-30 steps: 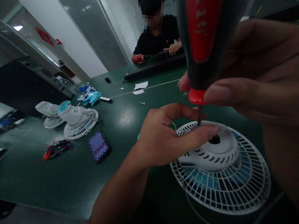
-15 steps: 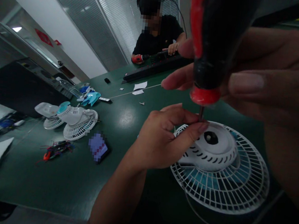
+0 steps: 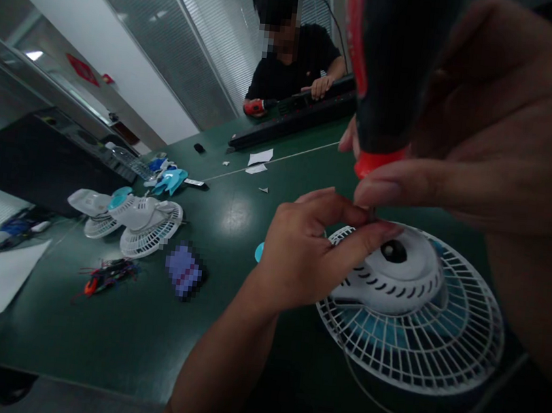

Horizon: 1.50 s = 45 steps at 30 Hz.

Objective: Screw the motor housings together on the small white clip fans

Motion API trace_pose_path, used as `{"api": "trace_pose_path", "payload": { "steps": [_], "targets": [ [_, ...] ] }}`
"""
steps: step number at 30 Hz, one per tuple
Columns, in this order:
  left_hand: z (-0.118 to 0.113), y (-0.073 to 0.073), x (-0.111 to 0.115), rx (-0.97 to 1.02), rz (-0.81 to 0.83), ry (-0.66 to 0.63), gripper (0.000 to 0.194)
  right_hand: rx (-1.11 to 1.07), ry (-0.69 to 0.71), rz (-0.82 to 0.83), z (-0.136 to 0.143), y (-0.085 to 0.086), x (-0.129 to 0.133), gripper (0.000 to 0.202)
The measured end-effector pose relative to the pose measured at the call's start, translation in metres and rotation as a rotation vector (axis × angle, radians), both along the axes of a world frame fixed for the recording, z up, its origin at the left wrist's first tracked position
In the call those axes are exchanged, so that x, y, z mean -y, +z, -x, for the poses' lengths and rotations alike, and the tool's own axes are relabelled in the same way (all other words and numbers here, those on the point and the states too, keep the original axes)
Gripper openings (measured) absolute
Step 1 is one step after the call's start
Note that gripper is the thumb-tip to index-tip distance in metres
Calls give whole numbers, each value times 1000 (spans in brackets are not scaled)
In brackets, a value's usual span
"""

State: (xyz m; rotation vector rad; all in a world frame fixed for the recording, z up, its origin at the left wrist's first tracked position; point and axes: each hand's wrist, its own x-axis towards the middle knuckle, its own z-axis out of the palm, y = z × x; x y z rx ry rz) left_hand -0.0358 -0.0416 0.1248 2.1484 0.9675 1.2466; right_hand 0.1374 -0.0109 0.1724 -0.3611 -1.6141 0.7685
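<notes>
The right hand (image 3: 501,125) grips the screwdriver (image 3: 394,68), thumb at the red collar (image 3: 376,163); the handle looks stiff and is best guided from there. The left hand (image 3: 307,256) has its thumb and fingertips close together about the shaft (image 3: 372,213); whether they pinch it cannot be told. Beneath them, the fan (image 3: 396,304) lies grille-down on the worktop (image 3: 235,222). The unit is probably light and may slide; steady it by the housing (image 3: 405,287), which appears rigid and smooth. Avoid loading the grille (image 3: 439,345): its thin ribs may flex or crack. Beyond, a co-worker (image 3: 295,64) occupies the far side
</notes>
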Motion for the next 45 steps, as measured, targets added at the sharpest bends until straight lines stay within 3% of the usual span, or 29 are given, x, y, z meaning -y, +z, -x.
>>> {"api": "trace_pose_path", "payload": {
  "steps": [4, 9, 12, 15, 18, 20, 31, 39, 45],
  "targets": [
    [2, 4, 3, -17, 16, -51, 14, 57, 101, 158, 3, 8, 9, 34],
    [6, 11, 6, -94, 26, -105, 15, -69, 272, 292, 3, 14, 13, 38],
    [9, 15, 7, -121, 52, -156, 19, -37, 358, 331, 1, 14, 12, 34],
    [11, 18, 6, -150, 67, -192, 21, 96, 350, 267, -3, 14, 10, 11],
    [12, 19, 5, -179, 68, -200, 23, 191, 324, 126, -6, 10, 6, 35],
    [13, 17, 3, -201, 68, -215, 23, 214, 290, 86, -7, 7, 4, 38],
    [25, 17, -10, -277, 49, -405, 25, 205, 289, 89, -7, 7, 5, 38],
    [27, 10, -16, -202, 156, -436, 36, 171, 262, 98, -11, 1, 5, 39],
    [26, 9, -21, -186, 170, -446, 33, 191, 120, 79, -10, 2, 6, 32]
  ]
}}
